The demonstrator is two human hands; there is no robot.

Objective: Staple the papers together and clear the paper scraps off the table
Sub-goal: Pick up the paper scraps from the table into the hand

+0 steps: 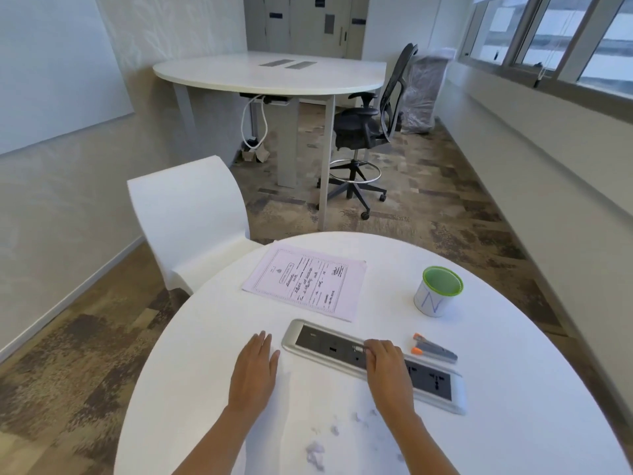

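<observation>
Papers lie far across the bench; stapler sits just beside the right hand, whose grip I cannot tell; left hand flat, empty. Best square the sheets before stapling.

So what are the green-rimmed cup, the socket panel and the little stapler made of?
Green-rimmed cup: likely plastic, with a matte white paper-like wrap bearing blue pen marks. Socket panel: dark matte plastic face in a silvery satin frame, metal or metal-look plastic. Stapler: grey body, metal or plastic, orange plastic-looking tips.
</observation>
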